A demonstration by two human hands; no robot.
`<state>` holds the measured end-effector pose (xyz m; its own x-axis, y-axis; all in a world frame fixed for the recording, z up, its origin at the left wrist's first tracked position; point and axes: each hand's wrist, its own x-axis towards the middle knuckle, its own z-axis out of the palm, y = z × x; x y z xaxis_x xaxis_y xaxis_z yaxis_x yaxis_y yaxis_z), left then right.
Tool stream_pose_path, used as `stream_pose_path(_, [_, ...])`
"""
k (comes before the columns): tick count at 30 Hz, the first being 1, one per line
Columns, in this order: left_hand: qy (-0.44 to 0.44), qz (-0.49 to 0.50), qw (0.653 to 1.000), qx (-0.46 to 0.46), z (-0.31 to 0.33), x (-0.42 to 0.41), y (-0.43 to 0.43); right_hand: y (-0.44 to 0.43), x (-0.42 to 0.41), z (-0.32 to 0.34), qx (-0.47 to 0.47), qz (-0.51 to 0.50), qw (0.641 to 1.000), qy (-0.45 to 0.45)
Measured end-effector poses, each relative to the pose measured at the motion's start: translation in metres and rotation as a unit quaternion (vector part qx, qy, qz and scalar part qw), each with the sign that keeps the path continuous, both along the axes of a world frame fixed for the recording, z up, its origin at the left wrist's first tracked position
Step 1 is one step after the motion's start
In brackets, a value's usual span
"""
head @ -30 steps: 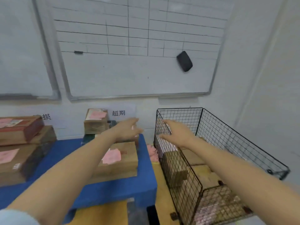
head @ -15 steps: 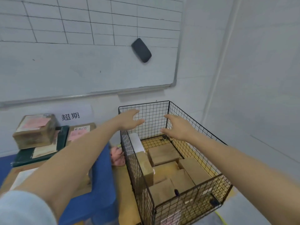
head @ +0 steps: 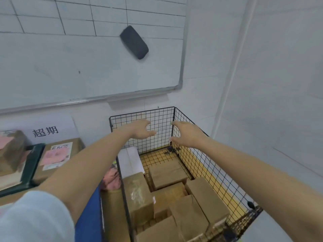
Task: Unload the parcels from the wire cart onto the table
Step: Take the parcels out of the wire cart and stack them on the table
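Observation:
The black wire cart [head: 206, 165] stands in the room's corner and holds several brown cardboard parcels [head: 167, 174] plus a white parcel [head: 130, 160] along its left wall. Both my hands hover over the cart's far end, above the parcels, palms facing each other. My left hand [head: 139, 130] is open with fingers spread, holding nothing. My right hand [head: 187, 135] is open too, a short gap away. The blue table [head: 87, 220] lies to the left with parcels [head: 57, 158] stacked on it, some bearing pink labels.
A whiteboard [head: 87, 67] with a black eraser [head: 134, 42] hangs on the wall behind. A paper sign [head: 45, 131] is stuck under it. A pink soft item [head: 111, 179] sits between table and cart. White walls close in the cart at back and right.
The view has swung right from the table to the cart. Both hands have moved from the table side to above the cart's far end, staying open and empty.

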<state>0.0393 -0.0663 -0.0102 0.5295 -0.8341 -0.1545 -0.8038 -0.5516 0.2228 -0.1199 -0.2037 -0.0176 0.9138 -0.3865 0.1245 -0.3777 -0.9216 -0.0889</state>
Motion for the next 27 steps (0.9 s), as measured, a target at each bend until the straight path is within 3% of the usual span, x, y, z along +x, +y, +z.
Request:
stream_pose_path(11, [0.072, 0.089, 0.989, 0.091, -0.079, -0.002, -0.054, -0.062, 0.044, -0.071, 0.033, 0.071, 0.993, 0.083])
stream_pose_path(16, [0.121, 0.105, 0.979, 0.127, -0.129, -0.019, -0.063, -0.08, 0.05, -0.127, 0.029, 0.107, 0.976, 0.187])
stream_pose_path(20, [0.154, 0.134, 0.963, 0.175, -0.168, -0.027, -0.062, -0.09, 0.05, -0.168, 0.069, 0.094, 0.952, 0.283])
stream_pose_path(27, [0.18, 0.186, 0.949, 0.181, -0.194, -0.019, -0.071, -0.109, 0.064, -0.202, 0.174, 0.047, 0.931, 0.316])
